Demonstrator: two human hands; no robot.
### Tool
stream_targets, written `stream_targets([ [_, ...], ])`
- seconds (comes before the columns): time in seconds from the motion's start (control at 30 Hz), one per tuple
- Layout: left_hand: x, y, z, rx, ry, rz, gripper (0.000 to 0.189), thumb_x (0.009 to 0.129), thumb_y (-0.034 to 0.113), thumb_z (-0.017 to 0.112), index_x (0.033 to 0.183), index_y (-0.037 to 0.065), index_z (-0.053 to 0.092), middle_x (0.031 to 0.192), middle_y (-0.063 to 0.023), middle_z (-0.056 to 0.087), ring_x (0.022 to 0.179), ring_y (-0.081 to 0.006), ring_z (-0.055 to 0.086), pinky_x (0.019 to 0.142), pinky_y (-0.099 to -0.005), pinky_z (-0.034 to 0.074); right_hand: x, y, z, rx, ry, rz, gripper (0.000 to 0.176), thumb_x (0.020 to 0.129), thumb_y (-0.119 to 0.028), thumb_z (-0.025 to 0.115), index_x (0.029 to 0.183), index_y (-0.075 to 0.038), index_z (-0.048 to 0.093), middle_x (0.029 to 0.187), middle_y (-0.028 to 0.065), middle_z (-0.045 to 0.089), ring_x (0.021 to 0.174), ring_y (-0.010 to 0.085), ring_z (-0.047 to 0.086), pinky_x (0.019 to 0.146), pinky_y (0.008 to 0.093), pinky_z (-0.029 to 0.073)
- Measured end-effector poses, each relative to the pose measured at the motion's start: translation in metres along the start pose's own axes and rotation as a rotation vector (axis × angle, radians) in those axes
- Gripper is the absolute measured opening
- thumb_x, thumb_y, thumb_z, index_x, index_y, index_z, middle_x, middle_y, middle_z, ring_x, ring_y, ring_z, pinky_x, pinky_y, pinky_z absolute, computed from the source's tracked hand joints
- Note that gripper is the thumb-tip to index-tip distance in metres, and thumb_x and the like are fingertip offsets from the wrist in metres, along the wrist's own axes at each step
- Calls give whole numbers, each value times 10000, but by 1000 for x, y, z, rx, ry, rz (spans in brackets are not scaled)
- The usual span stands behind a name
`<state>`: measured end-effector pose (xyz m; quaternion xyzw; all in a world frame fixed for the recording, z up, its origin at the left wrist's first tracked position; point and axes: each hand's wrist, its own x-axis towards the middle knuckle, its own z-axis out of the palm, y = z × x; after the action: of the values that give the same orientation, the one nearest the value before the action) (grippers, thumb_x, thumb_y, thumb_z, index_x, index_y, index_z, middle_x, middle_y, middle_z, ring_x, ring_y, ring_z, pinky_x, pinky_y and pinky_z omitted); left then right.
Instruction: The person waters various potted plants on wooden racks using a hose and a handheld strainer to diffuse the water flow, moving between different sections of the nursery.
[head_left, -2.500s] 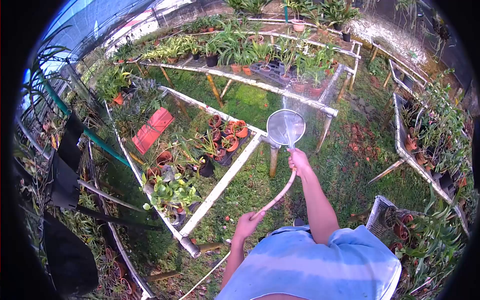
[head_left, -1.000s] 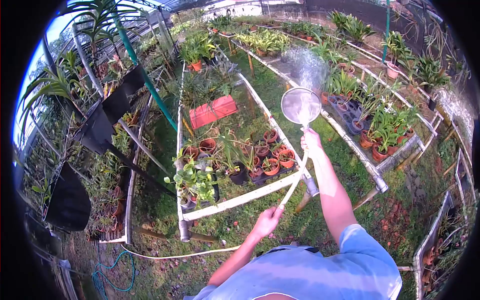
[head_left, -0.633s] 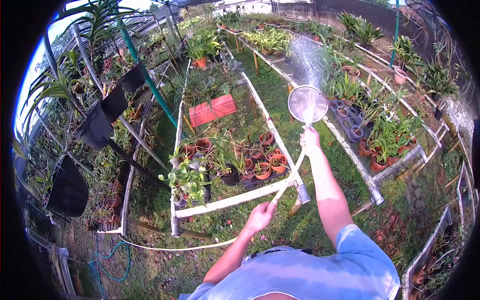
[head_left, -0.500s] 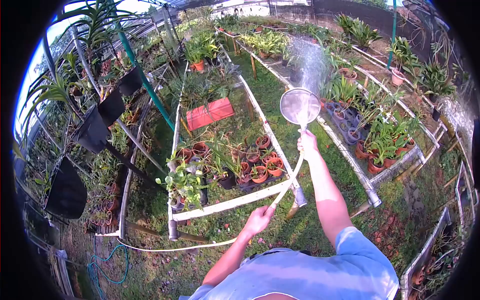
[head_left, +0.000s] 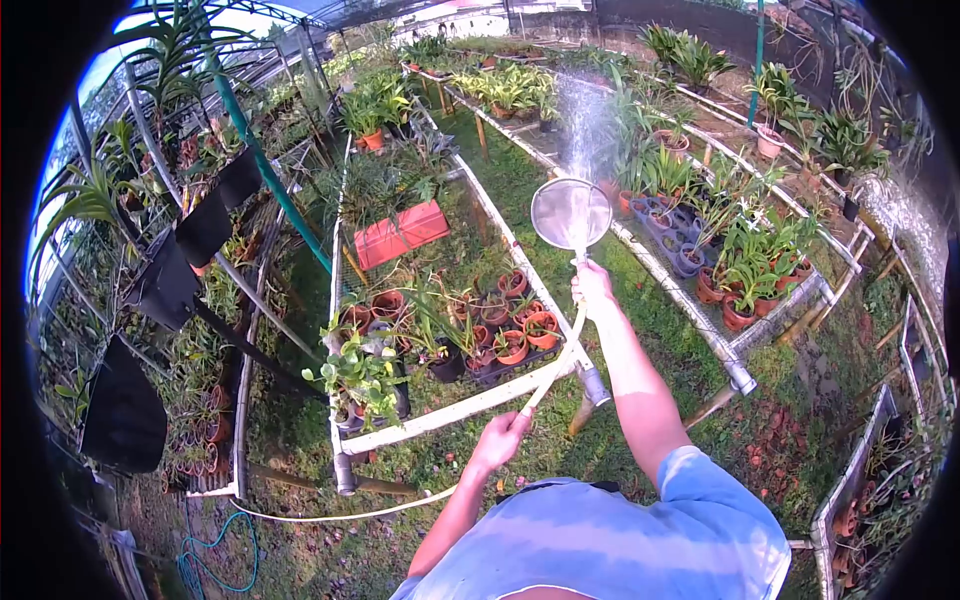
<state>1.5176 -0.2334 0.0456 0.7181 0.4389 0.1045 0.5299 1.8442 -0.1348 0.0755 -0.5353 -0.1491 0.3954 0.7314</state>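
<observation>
My right hand [head_left: 594, 287] is closed around the neck of a wide, round spray head [head_left: 571, 214], held out over the grass between two plant benches. Water spray [head_left: 585, 125] leaves it toward the plants beyond. A pale hose [head_left: 553, 372] runs down from the spray head to my left hand [head_left: 500, 438], whose fingers are wrapped round it. The hose then trails left along the ground. Below and left of the spray head, potted plants [head_left: 512, 346] stand on the middle bench.
White-framed benches [head_left: 470, 405] with pots lie left and right of the hose. A red planter [head_left: 402, 236] rests on the middle bench. Black pots [head_left: 125, 405] hang at the left beside a green pole [head_left: 262, 160]. A teal hose [head_left: 222, 548] lies on the ground at lower left.
The view has shifted slightly, with the benches now further left in the frame. Both hands keep their hold, and the water stream looks narrower and more upright.
</observation>
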Motion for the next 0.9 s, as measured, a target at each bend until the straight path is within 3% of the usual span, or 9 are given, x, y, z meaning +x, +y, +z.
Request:
stream_targets([
  [0.5, 2, -35, -9, 27, 22, 74, 523, 938, 495, 557, 732, 14, 569, 574, -30, 475, 565, -137, 439, 550, -358, 392, -25, 9, 9, -9, 64, -44, 235, 1013, -237, 443, 1125, -62, 553, 656, 1, 449, 448, 71, 386, 369, 226, 326],
  [0.9, -7, -30, -15, -65, -28, 78, 477, 954, 469, 552, 785, 27, 608, 608, 16, 498, 535, -87, 436, 489, -294, 356, -21, 11, 24, -130, 20, -50, 221, 1005, -209, 461, 1138, -55, 546, 630, 1, 436, 450, 78, 389, 373, 234, 324],
])
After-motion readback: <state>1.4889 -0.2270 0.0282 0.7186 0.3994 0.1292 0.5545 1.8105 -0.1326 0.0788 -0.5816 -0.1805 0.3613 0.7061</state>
